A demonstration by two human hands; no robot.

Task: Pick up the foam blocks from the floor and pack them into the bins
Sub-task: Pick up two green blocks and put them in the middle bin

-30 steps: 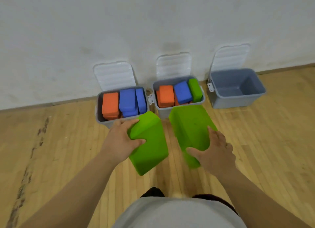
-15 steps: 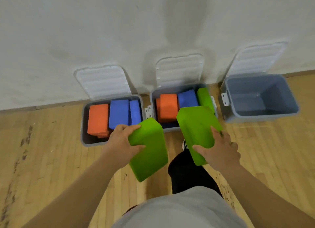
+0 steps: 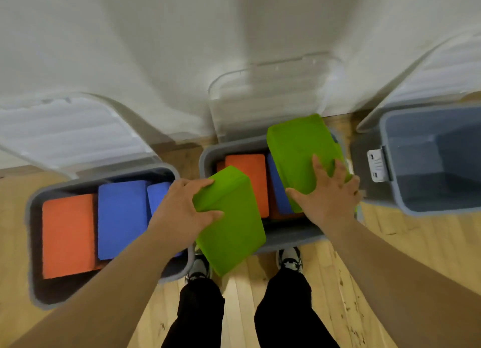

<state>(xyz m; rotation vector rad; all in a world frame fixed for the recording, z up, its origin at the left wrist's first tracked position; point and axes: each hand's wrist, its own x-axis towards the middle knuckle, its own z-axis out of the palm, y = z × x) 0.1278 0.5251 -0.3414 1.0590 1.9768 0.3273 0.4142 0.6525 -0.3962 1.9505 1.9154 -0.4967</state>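
Left grip: the left hand is clamped on the left green block, with the thumb on its broad face and the fingers curled over its far edge.
Right grip: the right hand is clamped on the right green block, with the fingers spread across its face and wrapped over its right edge.
Green blocks: both are matte foam slabs with rounded corners. The left one is held tilted over the middle bin's near-left corner. The right one is tilted over that bin's right side.
Left bin: grey plastic with rounded corners. It holds an orange block beside blue blocks.
Middle bin contents: an orange slab and a blue slab, both partly covered.
Right bin: grey, smooth-walled, with a white latch on its left side.
Lids: translucent ribbed plastic, open and leaning back against the wall.
Floor: pale wooden strips with a few dark scuffs.
Wall: plain off-white, close behind the bins.
Person: black trousers and pale shoes, standing just near of the bins.
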